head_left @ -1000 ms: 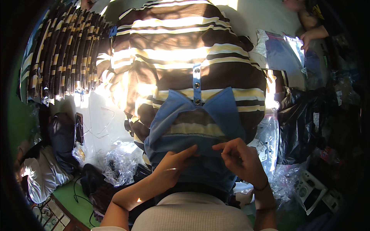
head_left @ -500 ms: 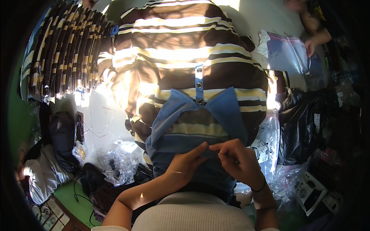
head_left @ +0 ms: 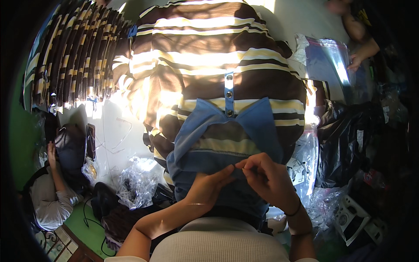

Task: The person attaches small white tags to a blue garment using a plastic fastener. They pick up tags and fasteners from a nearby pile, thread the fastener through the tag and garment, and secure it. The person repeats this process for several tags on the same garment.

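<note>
A brown, yellow and white striped polo shirt (head_left: 196, 81) lies spread before me, its blue collar (head_left: 257, 115) towards me and a short button placket (head_left: 229, 94) running up from the neck opening. Just over the near blue edge of the collar, my two hands meet fingertip to fingertip. My left hand (head_left: 208, 185) is closed, thumb and fingers pressed together and pointing at the right one; whatever is in it is hidden. My right hand (head_left: 266, 177) pinches something tiny that glints at the fingertips, too small to name.
Folded striped shirts (head_left: 74, 59) stand in a row at far left. A phone (head_left: 90, 140) and crumpled clear plastic (head_left: 139, 181) lie nearer. On the right are a black plastic bag (head_left: 338, 139) and clear bags (head_left: 325, 61), with another person's hand (head_left: 355, 61). Someone in grey (head_left: 50, 203) sits at left.
My right hand has tilted slightly, and a small glint now shows at its fingertips. The person at left has raised an arm; the hand at the clear bags has shifted.
</note>
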Motion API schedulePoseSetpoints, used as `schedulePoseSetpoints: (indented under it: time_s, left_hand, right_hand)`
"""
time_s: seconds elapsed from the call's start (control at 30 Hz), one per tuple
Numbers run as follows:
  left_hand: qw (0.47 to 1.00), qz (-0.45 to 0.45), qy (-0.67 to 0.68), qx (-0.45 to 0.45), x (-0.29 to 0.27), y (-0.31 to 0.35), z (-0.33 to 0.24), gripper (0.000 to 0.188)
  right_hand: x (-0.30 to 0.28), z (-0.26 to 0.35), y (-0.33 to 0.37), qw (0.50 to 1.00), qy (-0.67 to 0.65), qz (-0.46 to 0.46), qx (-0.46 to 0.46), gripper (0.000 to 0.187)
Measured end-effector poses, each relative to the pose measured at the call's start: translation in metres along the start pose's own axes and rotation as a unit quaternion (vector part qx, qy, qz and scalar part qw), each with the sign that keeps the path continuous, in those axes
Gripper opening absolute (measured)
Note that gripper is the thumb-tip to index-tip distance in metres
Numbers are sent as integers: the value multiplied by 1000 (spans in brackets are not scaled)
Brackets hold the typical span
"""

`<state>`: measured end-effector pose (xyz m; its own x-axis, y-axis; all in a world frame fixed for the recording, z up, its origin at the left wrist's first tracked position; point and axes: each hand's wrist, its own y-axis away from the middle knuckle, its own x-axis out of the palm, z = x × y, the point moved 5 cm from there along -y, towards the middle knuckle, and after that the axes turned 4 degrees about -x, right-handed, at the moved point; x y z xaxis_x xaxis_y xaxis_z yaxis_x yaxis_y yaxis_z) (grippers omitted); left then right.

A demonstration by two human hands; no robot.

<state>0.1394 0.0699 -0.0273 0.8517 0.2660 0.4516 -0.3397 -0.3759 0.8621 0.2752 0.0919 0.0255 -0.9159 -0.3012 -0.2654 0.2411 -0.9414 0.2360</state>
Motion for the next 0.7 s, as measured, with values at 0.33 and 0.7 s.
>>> schedulePoseSetpoints:
  time_s: [0.33, 0.7]
  left_hand:
    - [999, -14, 27, 21, -6, 4, 3, 30]
    - [997, -14, -9, 70, -6, 5, 6, 25]
  right_hand:
    - [4, 0, -7, 999, 42, -20, -25, 8]
    - [6, -1, -8, 996, 94, 6, -8, 9]
